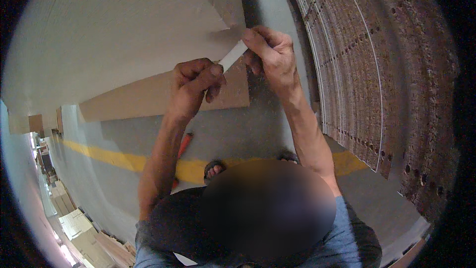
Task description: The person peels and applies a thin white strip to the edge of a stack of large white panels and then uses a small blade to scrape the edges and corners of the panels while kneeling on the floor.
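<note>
A short, narrow white strip (pixel 233 56) that looks like paper or tape is stretched on a slant between my two hands. My left hand (pixel 195 80) pinches its lower end between thumb and fingers. At the upper end, my right hand (pixel 274 53) has thumb and forefinger closed on it. Behind and to the left of the hands spreads a large light brown cardboard sheet (pixel 124 34). One bent flap of cardboard (pixel 163 92) reaches down just behind my left hand.
A tall stack of corrugated cardboard sheets (pixel 367 59) stands close on my right. A yellow line (pixel 106 154) crosses the grey floor, with an orange-red object (pixel 185 144) lying near my feet. Piled cardboard pieces (pixel 82 228) are at the lower left.
</note>
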Demonstrator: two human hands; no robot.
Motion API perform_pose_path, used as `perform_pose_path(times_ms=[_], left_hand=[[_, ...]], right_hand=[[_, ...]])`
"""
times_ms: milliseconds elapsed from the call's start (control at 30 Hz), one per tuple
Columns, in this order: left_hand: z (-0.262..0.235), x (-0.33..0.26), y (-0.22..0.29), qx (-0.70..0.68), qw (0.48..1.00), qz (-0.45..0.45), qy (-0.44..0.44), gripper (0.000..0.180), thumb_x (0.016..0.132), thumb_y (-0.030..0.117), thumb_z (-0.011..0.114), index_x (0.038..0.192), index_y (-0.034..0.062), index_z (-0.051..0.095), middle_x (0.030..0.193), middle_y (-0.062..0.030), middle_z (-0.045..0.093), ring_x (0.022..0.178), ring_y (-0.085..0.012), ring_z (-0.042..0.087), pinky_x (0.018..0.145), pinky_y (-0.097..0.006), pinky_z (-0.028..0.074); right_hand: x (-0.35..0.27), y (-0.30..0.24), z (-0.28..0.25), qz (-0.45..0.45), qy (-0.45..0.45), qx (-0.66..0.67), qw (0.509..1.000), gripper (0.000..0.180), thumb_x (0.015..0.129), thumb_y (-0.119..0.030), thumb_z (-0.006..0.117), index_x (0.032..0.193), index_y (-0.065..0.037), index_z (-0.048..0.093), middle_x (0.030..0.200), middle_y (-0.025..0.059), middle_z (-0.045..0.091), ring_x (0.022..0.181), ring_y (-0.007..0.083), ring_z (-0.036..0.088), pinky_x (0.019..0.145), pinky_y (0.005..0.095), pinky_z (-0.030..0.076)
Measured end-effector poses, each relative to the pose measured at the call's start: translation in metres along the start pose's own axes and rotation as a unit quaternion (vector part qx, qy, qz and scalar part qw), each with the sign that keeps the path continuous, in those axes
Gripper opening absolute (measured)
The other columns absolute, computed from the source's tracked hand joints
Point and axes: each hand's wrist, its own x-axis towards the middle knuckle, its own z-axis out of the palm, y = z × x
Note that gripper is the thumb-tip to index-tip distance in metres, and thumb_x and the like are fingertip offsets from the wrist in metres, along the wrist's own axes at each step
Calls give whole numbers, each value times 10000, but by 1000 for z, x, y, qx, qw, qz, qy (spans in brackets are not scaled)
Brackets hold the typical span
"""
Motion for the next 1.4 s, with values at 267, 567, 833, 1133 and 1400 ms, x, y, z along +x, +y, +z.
perform_pose_path(times_ms=[267,567,833,1133,1400], left_hand=[[11,23,26,-170,980,52,86,173,853,146,609,794,-17,604,602,-63,548,465,-112,446,428,-254,325],[16,37,9,-214,966,83,116,136,837,59,558,778,-62,579,597,-77,528,449,-129,421,421,-264,305],[11,26,15,-203,966,137,81,218,866,149,562,784,-50,592,598,-59,519,453,-119,416,416,-261,311],[35,19,7,-199,959,98,179,219,885,157,569,753,-17,580,607,-47,520,456,-100,412,414,-233,297],[34,24,-8,-234,956,76,160,165,862,106,569,755,-18,580,605,-37,513,460,-88,404,420,-235,290]], right_hand=[[13,-41,19,-79,77,-32,993,371,893,-331,601,652,-50,612,507,-20,500,408,47,407,386,220,290],[31,-17,16,-73,100,-63,990,373,885,-330,612,664,-29,606,522,-16,503,457,48,425,409,236,310],[30,-36,24,-46,91,-40,994,349,870,-308,624,629,-63,569,492,-42,462,408,38,374,386,220,255],[28,-14,16,23,69,16,997,305,878,-261,605,662,-48,576,513,-35,456,404,43,361,388,237,258],[30,7,2,11,69,-67,995,499,838,-473,617,671,-3,598,548,8,509,523,88,449,460,281,349]])
